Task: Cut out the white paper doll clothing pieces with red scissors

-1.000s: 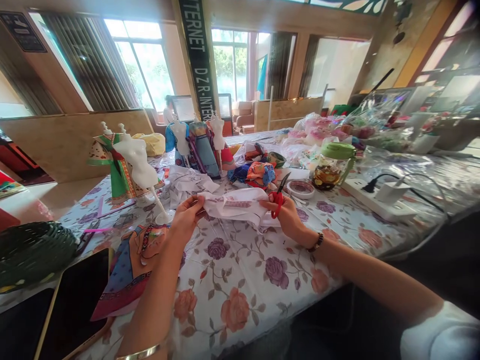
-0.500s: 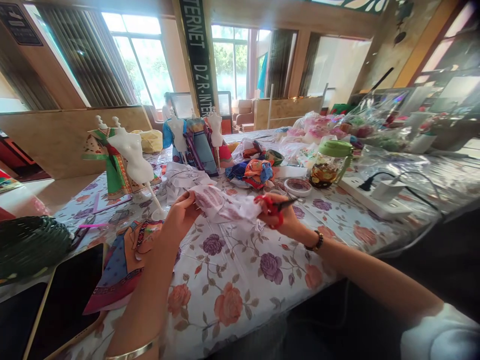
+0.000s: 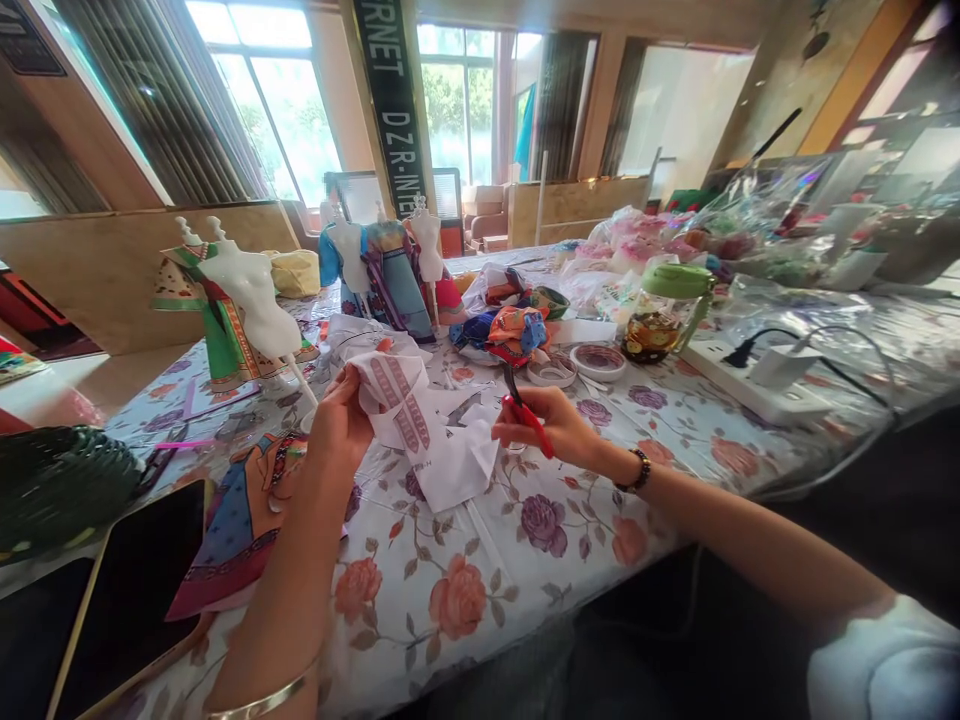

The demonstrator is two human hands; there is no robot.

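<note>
My left hand (image 3: 343,412) grips the left part of a white fabric piece (image 3: 454,462) printed with pinkish-brown patterned strips. The fabric hangs down over the flowered tablecloth (image 3: 457,605), with a cut-out gap near its right side. In my right hand (image 3: 559,428) is a pair of scissors (image 3: 534,424) with red handles, its dark blades pointing up and to the left. My right fingers are close to the fabric's right edge; I cannot tell whether they touch it. More crumpled white fabric (image 3: 360,338) lies just behind my left hand.
White dress-form mannequins (image 3: 247,300) stand at the left and back, some dressed. Printed cloth (image 3: 247,520) and a phone (image 3: 142,590) lie left. Behind my hands are colourful fabric (image 3: 510,335) and tape rolls (image 3: 598,362). A green-lidded jar (image 3: 660,315) and power strip (image 3: 757,385) are right.
The bunched white fabric has opened out and hangs down, showing its printed strips. My right hand has turned the scissors from pointing right to pointing up, and it no longer clutches the fabric's end.
</note>
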